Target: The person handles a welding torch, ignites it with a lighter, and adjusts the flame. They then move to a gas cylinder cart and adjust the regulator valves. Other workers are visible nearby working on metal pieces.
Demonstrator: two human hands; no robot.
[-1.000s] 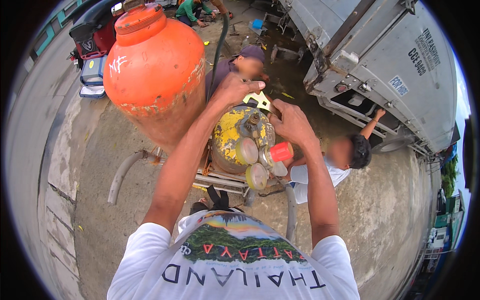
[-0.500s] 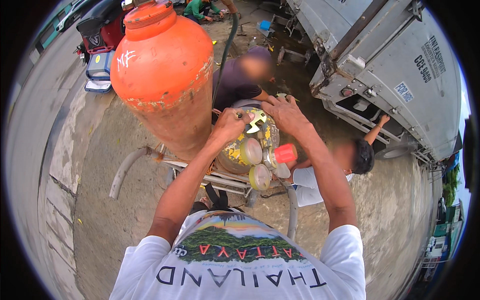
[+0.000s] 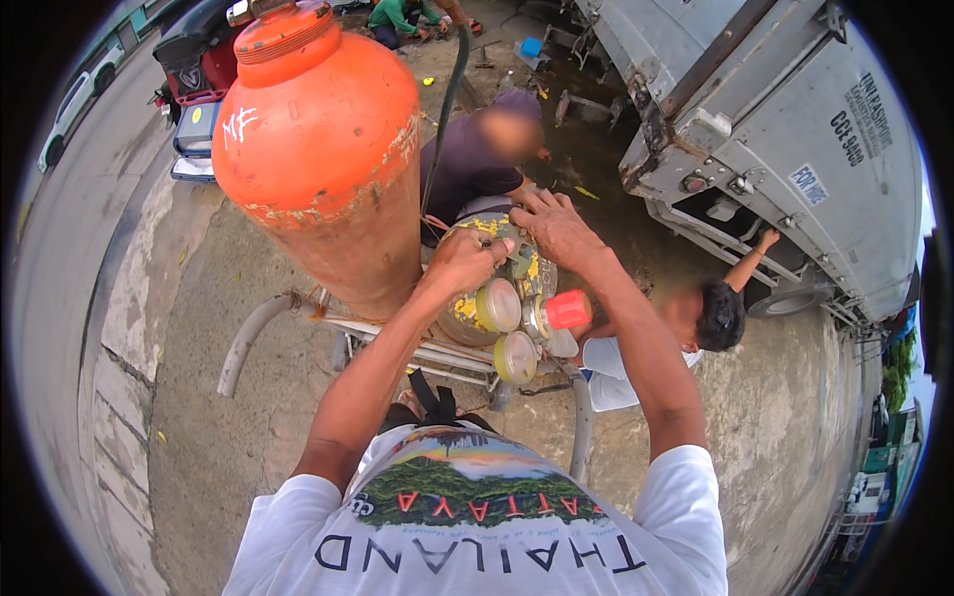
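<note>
Left hand: my left hand [image 3: 467, 260] was closed around the valve fitting [image 3: 519, 260] on top of the yellow gas cylinder [image 3: 475, 298].
Right hand: my right hand [image 3: 556, 226] lay spread over the same fitting from the far side, fingers pressing down; I cannot tell whether it truly gripped.
Gauges: two round gauges [image 3: 500, 306] and a red knob [image 3: 567, 310] sat just below my hands, nearer to me.
Orange cylinder: the big orange cylinder [image 3: 323, 159] stood upright just left of my left hand, on the same metal cart [image 3: 437, 356].
Contents: both cylinders were sealed; nothing inside showed.
Risk: I judged my hand could slip off the fitting and knock a gauge.
People: two people crouched beyond my hands by the truck [image 3: 775, 139].
</note>
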